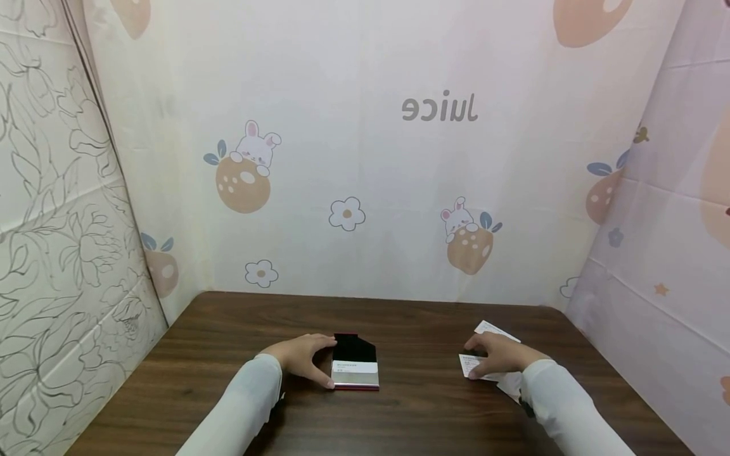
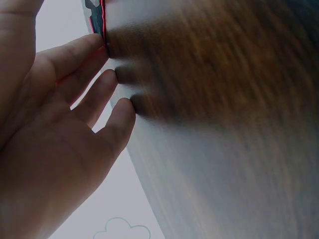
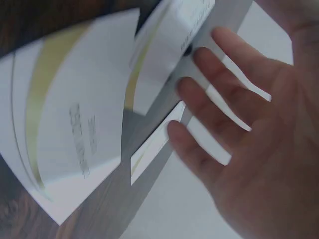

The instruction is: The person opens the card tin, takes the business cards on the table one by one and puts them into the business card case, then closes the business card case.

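An open card case [image 1: 355, 362], black inside with a red rim, lies on the dark wooden table [image 1: 410, 405] and shows a white card in its front. My left hand [image 1: 301, 358] rests against the case's left side, fingers at the far corner and thumb at the near corner. In the left wrist view the straight fingers [image 2: 94, 94] touch the table beside the red edge [image 2: 103, 25]. To the right, my right hand [image 1: 499, 354] lies flat on several loose white cards [image 1: 470, 365]. The right wrist view shows spread fingers [image 3: 209, 99] over the cards [image 3: 84, 109], which have gold curves and small print.
Printed cloth walls close the table in at the back [image 1: 365, 190], left [image 1: 57, 221] and right [image 1: 673, 253]. One more white card [image 1: 489, 328] pokes out behind the right hand. Bare wood lies between the two hands.
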{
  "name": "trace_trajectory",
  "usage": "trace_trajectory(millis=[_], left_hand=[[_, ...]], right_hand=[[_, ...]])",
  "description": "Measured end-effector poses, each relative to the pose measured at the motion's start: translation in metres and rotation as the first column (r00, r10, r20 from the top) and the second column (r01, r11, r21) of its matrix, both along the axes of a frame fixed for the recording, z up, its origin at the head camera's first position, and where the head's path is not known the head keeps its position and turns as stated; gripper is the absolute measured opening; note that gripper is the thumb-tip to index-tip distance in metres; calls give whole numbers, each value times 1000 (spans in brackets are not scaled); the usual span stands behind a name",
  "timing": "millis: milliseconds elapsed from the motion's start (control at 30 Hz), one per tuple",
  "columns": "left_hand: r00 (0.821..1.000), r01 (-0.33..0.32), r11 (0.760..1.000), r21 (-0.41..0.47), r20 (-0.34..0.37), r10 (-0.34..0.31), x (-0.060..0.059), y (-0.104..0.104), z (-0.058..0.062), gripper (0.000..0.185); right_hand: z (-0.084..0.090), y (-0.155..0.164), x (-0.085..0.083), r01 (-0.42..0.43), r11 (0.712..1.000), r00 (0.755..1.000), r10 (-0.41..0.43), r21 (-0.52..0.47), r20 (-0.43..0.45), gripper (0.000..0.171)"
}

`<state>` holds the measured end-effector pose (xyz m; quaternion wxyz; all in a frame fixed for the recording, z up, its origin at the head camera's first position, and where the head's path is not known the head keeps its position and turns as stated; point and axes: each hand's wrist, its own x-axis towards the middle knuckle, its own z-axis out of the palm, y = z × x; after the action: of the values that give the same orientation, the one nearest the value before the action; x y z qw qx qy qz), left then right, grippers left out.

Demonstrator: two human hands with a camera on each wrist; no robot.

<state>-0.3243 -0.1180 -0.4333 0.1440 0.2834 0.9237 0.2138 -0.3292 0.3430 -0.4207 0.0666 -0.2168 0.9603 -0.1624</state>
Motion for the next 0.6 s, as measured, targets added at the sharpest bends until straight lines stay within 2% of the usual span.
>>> trace_trajectory(millis=[100, 367, 600], left_hand=[[1000, -2, 1000, -2, -2, 2, -1, -1, -1, 93], [1000, 4, 1000, -2, -7, -4, -4, -1, -5, 94], [1000, 0, 1000, -8, -3, 0, -2, 0, -3, 94]], right_hand=[[4, 3, 0, 29, 1000, 999, -29, 12, 35, 54], [11, -2, 2, 59, 997, 996, -62, 40, 63, 53], [9, -4, 3, 73, 996, 994, -78, 56, 79, 48]])
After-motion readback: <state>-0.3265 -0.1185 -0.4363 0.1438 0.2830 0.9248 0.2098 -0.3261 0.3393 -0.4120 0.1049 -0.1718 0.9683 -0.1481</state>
